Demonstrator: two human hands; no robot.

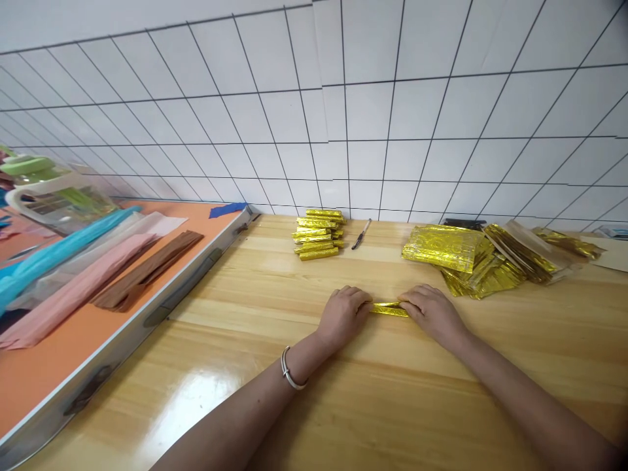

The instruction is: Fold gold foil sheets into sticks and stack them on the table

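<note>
Between my two hands lies a narrow folded strip of shiny gold foil (389, 309), close to the wooden tabletop. My left hand (345, 315), with a silver bangle on its wrist, pinches the strip's left end. At the other end my right hand (434, 315) has its fingers closed on the foil. The fingertips hide both ends of the strip. Beyond my left hand sits a stack of rolled gold foil pieces (318, 235). Past my right hand lies a pile of flat gold foil packets (439, 248), some spread out beneath.
A pen (362, 235) lies beside the rolls, near the white tiled wall (373, 111). On the left, a raised orange board (147, 288) carries pink crepe paper (83, 288), brown paper (147, 271), blue paper (63, 252) and a clear container with a green lid (63, 190).
</note>
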